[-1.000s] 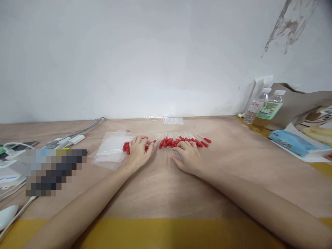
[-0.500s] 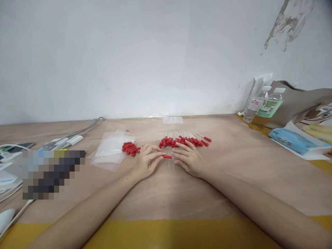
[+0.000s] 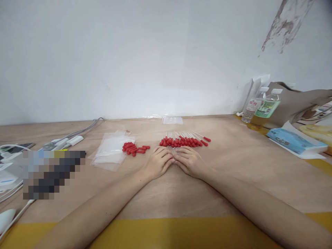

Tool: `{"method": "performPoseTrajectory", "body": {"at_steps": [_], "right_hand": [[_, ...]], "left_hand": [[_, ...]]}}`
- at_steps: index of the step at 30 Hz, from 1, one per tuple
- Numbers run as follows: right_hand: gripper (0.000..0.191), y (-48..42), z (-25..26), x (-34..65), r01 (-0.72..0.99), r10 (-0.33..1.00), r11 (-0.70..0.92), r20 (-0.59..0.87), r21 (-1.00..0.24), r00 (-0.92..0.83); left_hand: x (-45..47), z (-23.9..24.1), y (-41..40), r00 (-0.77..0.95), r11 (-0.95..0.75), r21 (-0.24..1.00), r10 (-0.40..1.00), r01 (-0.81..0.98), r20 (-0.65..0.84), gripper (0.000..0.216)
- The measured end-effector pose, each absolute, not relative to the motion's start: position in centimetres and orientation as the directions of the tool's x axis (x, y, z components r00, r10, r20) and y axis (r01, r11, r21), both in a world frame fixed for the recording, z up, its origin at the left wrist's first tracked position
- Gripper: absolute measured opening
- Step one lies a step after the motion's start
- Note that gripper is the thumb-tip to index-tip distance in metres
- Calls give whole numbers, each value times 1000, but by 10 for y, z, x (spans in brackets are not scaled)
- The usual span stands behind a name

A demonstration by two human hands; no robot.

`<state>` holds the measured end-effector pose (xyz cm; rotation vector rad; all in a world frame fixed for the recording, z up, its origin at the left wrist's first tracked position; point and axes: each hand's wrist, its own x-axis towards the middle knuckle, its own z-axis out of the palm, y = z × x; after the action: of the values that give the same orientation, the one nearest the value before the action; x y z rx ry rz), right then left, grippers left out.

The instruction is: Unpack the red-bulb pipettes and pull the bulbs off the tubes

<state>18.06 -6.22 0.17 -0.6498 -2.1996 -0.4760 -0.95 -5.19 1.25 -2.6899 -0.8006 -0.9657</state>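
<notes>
My left hand (image 3: 160, 162) is closed, its fingertips pinching a small red stick-shaped piece (image 3: 171, 158) of which only a sliver shows. My right hand (image 3: 190, 162) meets it fingertip to fingertip, closed on some clear plastic (image 3: 173, 150) lying between the hands. Whether that is a bag or thin rods I cannot make out. Just beyond the fingers lies a row of thin pale sticks with red bulbous ends (image 3: 178, 141), the ends facing me. Left of my left hand sits a loose pile of short red pieces (image 3: 132, 148).
Flat clear bags (image 3: 110, 152) lie left of the red pile, and another clear packet (image 3: 172, 120) by the wall. Cables and white plugs (image 3: 75, 140) occupy the left side. Two bottles (image 3: 267, 108), a blue tissue pack (image 3: 295, 140) and a grey bag (image 3: 290, 103) stand right.
My left hand has moved right, bringing the red piece to my right fingertips, where it is now mostly hidden. My right hand has stayed nearly in place, its fingers drawn closer together.
</notes>
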Motion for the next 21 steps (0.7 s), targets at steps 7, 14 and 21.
{"method": "performPoseTrajectory", "body": {"at_steps": [7,14,21], "right_hand": [[19,-60,-3,182,488,179,851,768,192,-615],[24,-69,8,185,470,66,789,706,395,-705],[32,-72,11,193,444,20,767,674,464,-738]], "left_hand": [[-14,20,-61,694,-815,-84,429,574,578,19],[-16,21,-65,681,-813,20,500,582,535,24],[-23,25,-69,680,-817,95,533,569,503,26]]}}
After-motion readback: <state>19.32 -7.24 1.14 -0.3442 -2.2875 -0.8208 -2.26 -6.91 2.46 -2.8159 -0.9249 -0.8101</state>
